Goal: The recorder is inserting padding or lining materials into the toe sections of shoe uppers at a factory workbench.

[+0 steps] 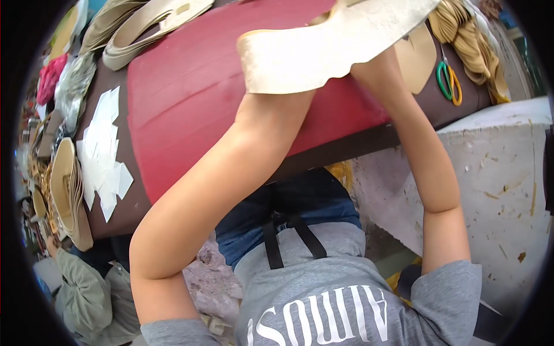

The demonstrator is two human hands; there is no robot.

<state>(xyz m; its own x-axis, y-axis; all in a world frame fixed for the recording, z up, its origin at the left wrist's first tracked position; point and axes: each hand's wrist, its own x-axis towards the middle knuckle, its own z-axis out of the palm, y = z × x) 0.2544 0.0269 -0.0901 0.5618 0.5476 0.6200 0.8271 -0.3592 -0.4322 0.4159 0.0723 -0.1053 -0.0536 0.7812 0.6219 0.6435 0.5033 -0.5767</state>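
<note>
A large cream sheet (323,57) with curved edges, resembling a cut shoe or bag piece, is raised over a red mat (184,109). The back of my right hand (374,70) shows at its lower edge. The fingers of that hand are hidden behind the sheet, which it appears to grip from beneath. My left forearm reaches under the sheet's left part, and that hand is covered from view. A flat beige piece (416,60) lies to the right of my right wrist. Scissors (449,83) with green and orange handles rest beside it.
Stacks of curved beige pieces (70,193) stand at the left edge, with more bundles (461,34) at the far right. White cut scraps (107,153) lie left of the mat. A pale block (490,184) adjoins the table. Another person's sleeve (86,294) appears lower left.
</note>
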